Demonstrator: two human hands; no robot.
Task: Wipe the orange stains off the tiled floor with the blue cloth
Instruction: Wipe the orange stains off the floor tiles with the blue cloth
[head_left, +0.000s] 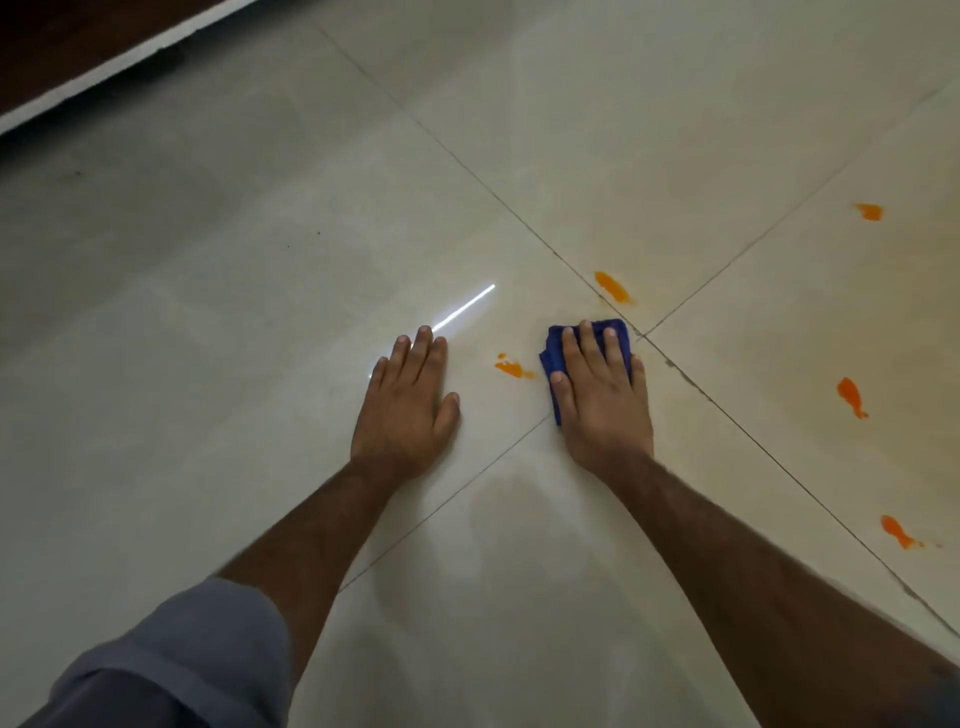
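Observation:
My right hand (602, 389) lies flat with straight fingers on the folded blue cloth (551, 361), pressing it to the cream tiled floor (260, 312) beside a tile joint crossing. My left hand (408, 400) rests flat on the floor, fingers straight, holding nothing. A small orange stain (513, 368) sits between the two hands, just left of the cloth. A longer orange stain (613, 287) lies just beyond the cloth. Three more orange stains (870, 211) (852, 396) (897, 531) mark the tile to the right.
A dark wooden edge with a white skirting strip (104, 67) runs along the far left of the floor. A bright streak of reflected light (462, 307) lies past my left fingertips. Grout lines cross near the cloth.

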